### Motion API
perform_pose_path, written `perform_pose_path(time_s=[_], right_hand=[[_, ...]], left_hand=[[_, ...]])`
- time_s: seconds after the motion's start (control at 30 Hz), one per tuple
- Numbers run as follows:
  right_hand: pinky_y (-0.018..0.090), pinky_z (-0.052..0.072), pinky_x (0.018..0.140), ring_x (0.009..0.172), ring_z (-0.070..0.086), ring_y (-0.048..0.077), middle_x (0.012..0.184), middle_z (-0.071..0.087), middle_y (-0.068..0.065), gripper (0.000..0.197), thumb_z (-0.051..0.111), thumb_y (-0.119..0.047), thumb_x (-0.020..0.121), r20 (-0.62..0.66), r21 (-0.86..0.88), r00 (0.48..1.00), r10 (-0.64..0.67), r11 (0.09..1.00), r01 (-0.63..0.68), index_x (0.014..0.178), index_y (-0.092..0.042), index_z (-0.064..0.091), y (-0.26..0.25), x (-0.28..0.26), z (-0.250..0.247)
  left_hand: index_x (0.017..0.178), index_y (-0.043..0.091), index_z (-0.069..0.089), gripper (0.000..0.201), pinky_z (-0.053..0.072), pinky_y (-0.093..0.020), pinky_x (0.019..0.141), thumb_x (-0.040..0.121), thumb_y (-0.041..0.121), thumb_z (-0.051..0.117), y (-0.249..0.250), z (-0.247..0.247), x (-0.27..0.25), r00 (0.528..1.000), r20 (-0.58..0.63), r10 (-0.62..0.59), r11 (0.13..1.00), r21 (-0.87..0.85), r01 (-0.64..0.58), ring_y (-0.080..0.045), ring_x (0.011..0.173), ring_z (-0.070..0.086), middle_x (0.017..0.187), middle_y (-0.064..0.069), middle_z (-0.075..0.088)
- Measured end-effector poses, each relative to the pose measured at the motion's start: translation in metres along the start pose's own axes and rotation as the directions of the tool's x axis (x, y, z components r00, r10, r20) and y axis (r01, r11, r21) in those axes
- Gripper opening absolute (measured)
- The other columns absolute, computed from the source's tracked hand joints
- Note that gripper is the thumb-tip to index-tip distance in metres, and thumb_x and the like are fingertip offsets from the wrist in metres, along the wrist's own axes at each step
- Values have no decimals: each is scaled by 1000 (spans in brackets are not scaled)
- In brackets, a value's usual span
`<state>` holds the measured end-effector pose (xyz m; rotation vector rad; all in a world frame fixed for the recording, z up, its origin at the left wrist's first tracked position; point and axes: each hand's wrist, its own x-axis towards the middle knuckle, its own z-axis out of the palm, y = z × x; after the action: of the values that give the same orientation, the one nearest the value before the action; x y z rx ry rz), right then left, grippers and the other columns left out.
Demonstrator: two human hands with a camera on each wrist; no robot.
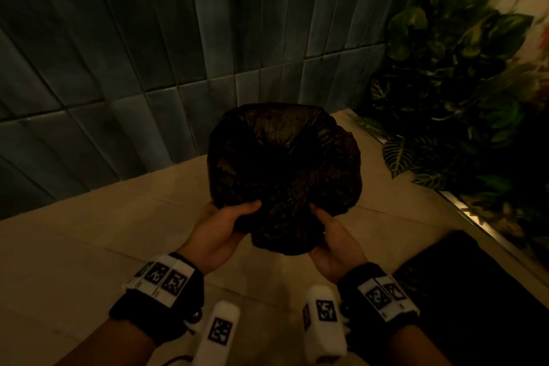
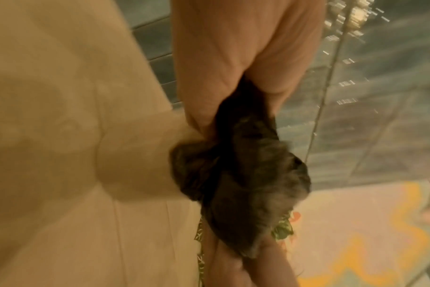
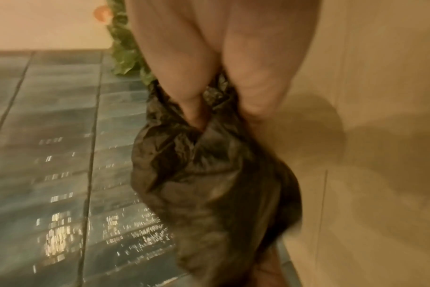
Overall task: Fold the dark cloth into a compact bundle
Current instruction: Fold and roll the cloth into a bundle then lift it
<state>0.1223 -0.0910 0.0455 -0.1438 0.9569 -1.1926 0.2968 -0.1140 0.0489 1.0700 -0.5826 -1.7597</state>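
Note:
The dark cloth [image 1: 282,163] is thin, crinkled and puffed into a round shape, held up above a beige tiled floor. My left hand [image 1: 228,217] grips its near left edge, thumb on top. My right hand [image 1: 326,226] grips the near right edge. In the left wrist view the left hand [image 2: 224,108] pinches a bunched fold of the cloth [image 2: 243,184]. The right wrist view shows the right hand [image 3: 221,108] with thumb and fingers pinching gathered cloth [image 3: 214,184], the rest hanging below.
A blue-grey tiled wall [image 1: 148,53] stands behind the cloth. Leafy green plants [image 1: 451,98] fill the right side along a metal-edged strip. A dark flat mat [image 1: 463,285] lies on the beige floor [image 1: 89,246] at lower right.

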Motion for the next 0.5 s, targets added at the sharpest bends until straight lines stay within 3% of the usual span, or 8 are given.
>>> perform_pose_path(time_s=[0.07,0.2,0.27,0.37,0.43,0.5], right_hand=[[29,59,75,103,65,22,119,66,10,35,41,-8,98,-2,80,1000,-15,997,15,131,-6,52,4,1,0],[34,54,87,116,56,28,132,57,14,39,39,-3,97,-31,166,999,-17,986,22,134,-7,49,8,6,-6],[43,49,95,118,55,32,132,57,15,37,45,-12,96,-63,40,997,41,998,-38,131,-14,52,11,5,-9],[53,51,90,111,57,36,124,57,11,44,60,-42,83,-104,-139,983,154,976,-168,124,-27,54,9,-5,-9],[56,52,87,110,60,37,126,59,9,57,66,-57,74,20,-154,985,171,974,-166,123,-30,55,5,-15,-2],[53,53,88,112,62,31,127,63,6,63,70,-57,71,159,-187,978,133,977,-102,126,-29,56,7,-14,7]], left_hand=[[126,6,58,45,59,-27,77,82,-5,61,-2,-5,1,1000,-15,-5,997,-82,4,-23,108,65,124,-8,66],[125,6,58,42,60,-28,73,87,-10,49,0,-4,5,999,-4,-41,985,-167,40,-23,106,64,124,-9,65],[126,8,56,44,58,-30,79,89,-12,42,0,-2,7,998,14,-54,983,-175,56,-24,111,61,128,-10,62],[126,11,56,49,54,-34,82,88,-14,37,0,0,8,999,32,-38,990,-136,42,-27,114,58,129,-10,60],[127,10,56,51,52,-35,83,87,-15,36,0,1,10,999,27,-27,993,-116,30,-29,115,58,130,-11,60],[127,9,56,50,54,-37,86,88,-15,37,0,3,11,999,44,-11,995,-98,16,-30,115,59,129,-12,61]])
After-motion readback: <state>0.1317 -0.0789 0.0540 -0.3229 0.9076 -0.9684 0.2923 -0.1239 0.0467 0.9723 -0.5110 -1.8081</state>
